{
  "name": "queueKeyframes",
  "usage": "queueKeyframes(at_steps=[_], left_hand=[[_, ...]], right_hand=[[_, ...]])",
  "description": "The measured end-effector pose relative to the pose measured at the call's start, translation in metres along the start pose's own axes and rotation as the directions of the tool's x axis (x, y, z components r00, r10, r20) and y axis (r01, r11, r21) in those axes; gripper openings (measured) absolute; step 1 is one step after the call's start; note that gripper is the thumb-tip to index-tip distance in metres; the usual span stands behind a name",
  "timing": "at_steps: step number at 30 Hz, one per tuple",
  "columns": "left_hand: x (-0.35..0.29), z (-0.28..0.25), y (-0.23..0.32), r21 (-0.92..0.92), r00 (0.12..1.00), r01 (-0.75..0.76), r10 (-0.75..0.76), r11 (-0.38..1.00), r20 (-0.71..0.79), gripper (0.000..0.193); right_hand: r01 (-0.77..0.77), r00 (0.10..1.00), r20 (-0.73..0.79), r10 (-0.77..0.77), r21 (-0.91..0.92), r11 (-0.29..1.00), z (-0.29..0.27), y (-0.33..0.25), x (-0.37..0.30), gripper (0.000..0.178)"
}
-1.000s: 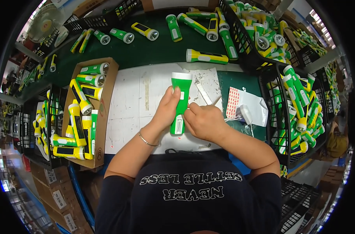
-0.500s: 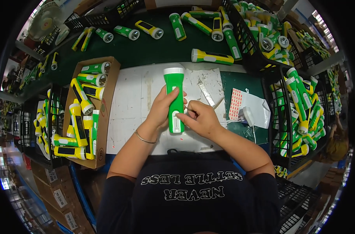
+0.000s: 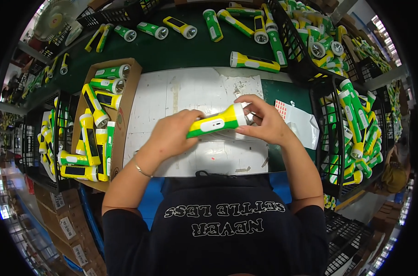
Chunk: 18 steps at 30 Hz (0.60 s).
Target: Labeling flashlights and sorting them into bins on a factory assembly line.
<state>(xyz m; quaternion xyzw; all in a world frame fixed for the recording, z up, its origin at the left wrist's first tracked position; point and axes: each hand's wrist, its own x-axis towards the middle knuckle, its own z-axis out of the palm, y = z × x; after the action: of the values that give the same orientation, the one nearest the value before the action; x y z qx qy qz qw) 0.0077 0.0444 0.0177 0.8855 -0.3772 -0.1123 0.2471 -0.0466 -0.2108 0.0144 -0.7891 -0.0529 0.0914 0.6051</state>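
A yellow-and-green flashlight (image 3: 213,124) with a white head ring lies across my two hands above the white work surface, its lens end pointing right. My left hand (image 3: 174,133) is wrapped round its tail end. At the head, my right hand (image 3: 266,122) curves its fingers and thumb about the rim, close to the lens. A white oval plate with a small dark slot faces up on the yellow-green side. My left fingertips are partly hidden behind the body.
A cardboard box (image 3: 134,83) of flashlights stands left. Black crates of flashlights stand at right (image 3: 340,138) and upper right (image 3: 287,41). Several flashlights lie along the green table (image 3: 186,55) at the back. A red-and-white sticker sheet (image 3: 281,109) and white sheet (image 3: 305,126) lie right of my hand.
The flashlight has turned from upright to nearly level, showing its yellow side. My left hand has shifted to its tail; my right hand has moved from its lower body to the head.
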Motion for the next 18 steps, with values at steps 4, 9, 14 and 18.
queueKeyframes(at_steps=[4, 9, 14, 18], left_hand=[[-0.017, -0.021, -0.014, 0.108, 0.994, 0.098, -0.104, 0.989, 0.047, 0.036], [-0.012, -0.008, -0.007, -0.097, 0.993, 0.016, -0.004, 0.995, 0.119, 0.04], [-0.002, 0.021, -0.015, -0.393, 0.988, 0.156, -0.144, 0.906, 0.061, 0.052], [-0.005, 0.039, -0.026, -0.672, 0.957, 0.268, -0.274, 0.69, 0.099, 0.061]], right_hand=[[0.009, 1.0, -0.017, -0.008, 0.075, 0.997, -0.002, -0.008, -0.01, 0.062], [-0.051, 0.998, 0.047, 0.045, 0.133, 0.99, 0.014, -0.004, -0.001, 0.066], [0.001, 0.98, -0.191, -0.055, -0.274, 0.962, 0.049, 0.044, 0.015, 0.042], [-0.068, 0.994, -0.106, -0.004, -0.663, 0.745, 0.087, 0.049, 0.02, 0.026]])
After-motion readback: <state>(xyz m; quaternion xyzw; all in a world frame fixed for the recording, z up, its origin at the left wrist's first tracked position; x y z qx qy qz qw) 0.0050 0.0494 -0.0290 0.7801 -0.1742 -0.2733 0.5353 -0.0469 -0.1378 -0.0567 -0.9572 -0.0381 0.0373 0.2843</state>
